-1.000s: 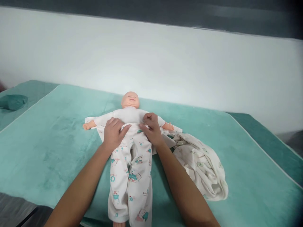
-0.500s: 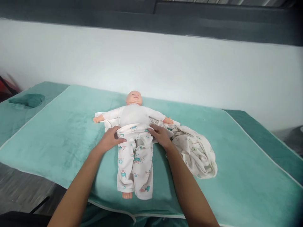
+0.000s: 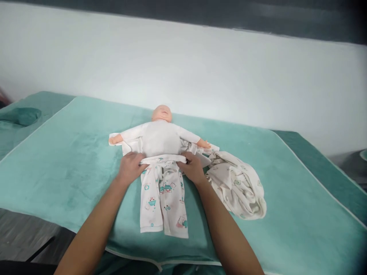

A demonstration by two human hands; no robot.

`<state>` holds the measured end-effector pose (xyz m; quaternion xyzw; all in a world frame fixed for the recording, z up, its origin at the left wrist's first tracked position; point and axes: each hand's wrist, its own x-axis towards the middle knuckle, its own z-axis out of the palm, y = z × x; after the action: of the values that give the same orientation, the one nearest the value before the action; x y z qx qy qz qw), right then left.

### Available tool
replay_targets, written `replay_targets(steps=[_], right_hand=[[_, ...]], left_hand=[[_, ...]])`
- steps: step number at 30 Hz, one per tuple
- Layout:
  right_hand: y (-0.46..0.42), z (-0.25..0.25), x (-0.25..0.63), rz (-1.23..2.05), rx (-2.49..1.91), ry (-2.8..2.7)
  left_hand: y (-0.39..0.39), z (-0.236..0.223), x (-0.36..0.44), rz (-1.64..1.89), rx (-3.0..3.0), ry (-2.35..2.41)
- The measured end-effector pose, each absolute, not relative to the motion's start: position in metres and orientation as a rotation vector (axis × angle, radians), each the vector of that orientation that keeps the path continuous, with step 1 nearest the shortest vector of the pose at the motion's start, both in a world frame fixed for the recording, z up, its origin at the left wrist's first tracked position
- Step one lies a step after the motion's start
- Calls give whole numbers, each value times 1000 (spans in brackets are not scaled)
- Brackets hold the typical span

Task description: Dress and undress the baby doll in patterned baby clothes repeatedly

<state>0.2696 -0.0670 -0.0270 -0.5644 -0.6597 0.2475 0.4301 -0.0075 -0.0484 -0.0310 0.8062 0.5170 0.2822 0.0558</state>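
A baby doll point(image 3: 162, 137) lies on its back, arms spread, its head toward the wall. White printed baby pants point(image 3: 173, 194) cover its legs, with the waistband folded down across the lower belly. My left hand point(image 3: 131, 168) pinches the waistband at its left end. At the other end, my right hand point(image 3: 192, 168) grips the same band. No foot shows below the pant legs. Partly hidden under the doll's arms and sides is a spread-out printed baby top point(image 3: 132, 147).
A crumpled printed cloth point(image 3: 236, 185) lies to the right of the doll, close to my right forearm. Beneath everything is a green-covered padded table point(image 3: 71, 164), with a face hole point(image 3: 21, 116) at its left end. Behind it rises a white wall point(image 3: 183, 65).
The waistband has been pulled taut and folded lower, baring more of the doll's belly. The foot that showed below one pant leg is now out of sight. Both hands have closed on the band.
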Motion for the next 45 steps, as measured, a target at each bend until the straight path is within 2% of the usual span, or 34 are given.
replay_targets(steps=[4,8,16,20,24,27,30,37,42,45], right_hand=[[-65,-30,261,523,-1481,-1541],[-65,-25,263,721,-1483,-1520],[-84,-3,284,1052,-1434,-1823],[-94,-7,274,983,-1396,-1858],[-115,-25,247,799,-1523,-1540],[-135,-33,233,709,-1577,-1362],[-152,-33,228,736,-1519,-1404],[-171,-29,230,789,-1484,-1660],[-179,-33,226,690,-1505,-1672],[-191,-33,231,778,-1442,-1705]], left_hand=[[-40,-34,0,879,2399,1745],[-35,-30,3,759,2322,1805],[-59,-4,-10,645,1991,1344],[-75,-15,-12,815,2175,1313],[-90,-36,-9,1007,2322,1439],[-101,-38,-7,957,2176,1567],[-114,-28,-8,912,1992,1475],[-142,-10,-23,604,2183,1196],[-151,-20,-21,737,2236,1217],[-163,-23,-21,761,2184,1230]])
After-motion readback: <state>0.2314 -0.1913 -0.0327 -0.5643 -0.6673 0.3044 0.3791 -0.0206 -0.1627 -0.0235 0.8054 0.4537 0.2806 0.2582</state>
